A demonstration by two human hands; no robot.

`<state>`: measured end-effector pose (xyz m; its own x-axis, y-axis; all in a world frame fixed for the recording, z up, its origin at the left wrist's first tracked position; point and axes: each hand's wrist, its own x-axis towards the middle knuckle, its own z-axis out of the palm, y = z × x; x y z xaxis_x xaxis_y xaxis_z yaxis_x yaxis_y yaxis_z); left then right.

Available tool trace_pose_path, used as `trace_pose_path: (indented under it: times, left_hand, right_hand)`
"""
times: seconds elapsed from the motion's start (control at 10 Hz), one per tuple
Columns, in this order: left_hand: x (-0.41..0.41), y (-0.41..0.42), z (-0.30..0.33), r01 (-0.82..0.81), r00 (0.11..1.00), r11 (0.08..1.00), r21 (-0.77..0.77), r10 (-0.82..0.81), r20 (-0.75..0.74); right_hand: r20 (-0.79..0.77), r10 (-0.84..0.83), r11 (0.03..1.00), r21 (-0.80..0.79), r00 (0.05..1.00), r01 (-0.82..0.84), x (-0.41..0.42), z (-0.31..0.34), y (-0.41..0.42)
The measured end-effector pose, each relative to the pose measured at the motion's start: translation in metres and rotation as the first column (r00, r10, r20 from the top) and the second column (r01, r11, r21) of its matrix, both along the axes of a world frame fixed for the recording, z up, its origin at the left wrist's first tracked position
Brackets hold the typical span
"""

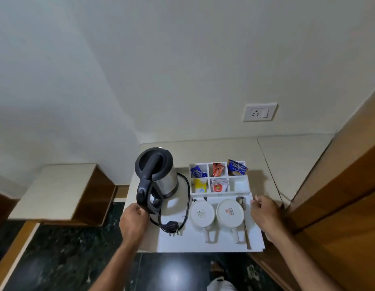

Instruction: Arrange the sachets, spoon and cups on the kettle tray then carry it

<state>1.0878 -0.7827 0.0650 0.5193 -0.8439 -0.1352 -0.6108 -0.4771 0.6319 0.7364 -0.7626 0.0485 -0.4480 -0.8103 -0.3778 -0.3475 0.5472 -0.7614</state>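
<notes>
- The left hand (133, 219) is curling closed around the 9 o'clock edge of the flat white tray (195, 245).
- The right hand (264, 215) is gripping the 3 o'clock edge, fingers folded over it.
- A brushed-steel kettle (156, 177) with a glossy black handle is standing at 10 o'clock on the tray, its black cord (187, 198) looping beside it.
- Two round white cups (202, 214) are sitting upside down at 5 o'clock, with a metal spoon (244, 219) lying just beside them.
- Crinkly sachets (219, 175) are filling a boxy white organizer (240, 185) at 1 o'clock.
</notes>
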Motion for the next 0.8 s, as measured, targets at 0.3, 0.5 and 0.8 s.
trace_pose_path:
  times: [0.3,0.5,0.8]
  left_hand:
    - [-0.004,-0.084,-0.056,0.059,0.994,0.987,0.151,-0.073,0.083]
    - [0.002,-0.104,-0.080,0.113,0.981,0.975,0.191,-0.140,0.135]
    - [0.020,-0.120,-0.059,0.209,0.975,0.957,0.200,-0.220,0.032]
  right_hand:
    - [-0.063,0.082,0.984,0.163,0.995,-0.071,-0.004,-0.035,-0.088]
    - [-0.131,0.056,0.986,0.160,0.990,-0.035,0.001,-0.047,-0.103]
    - [-0.173,0.021,0.995,0.097,0.985,-0.004,0.005,-0.025,-0.105]
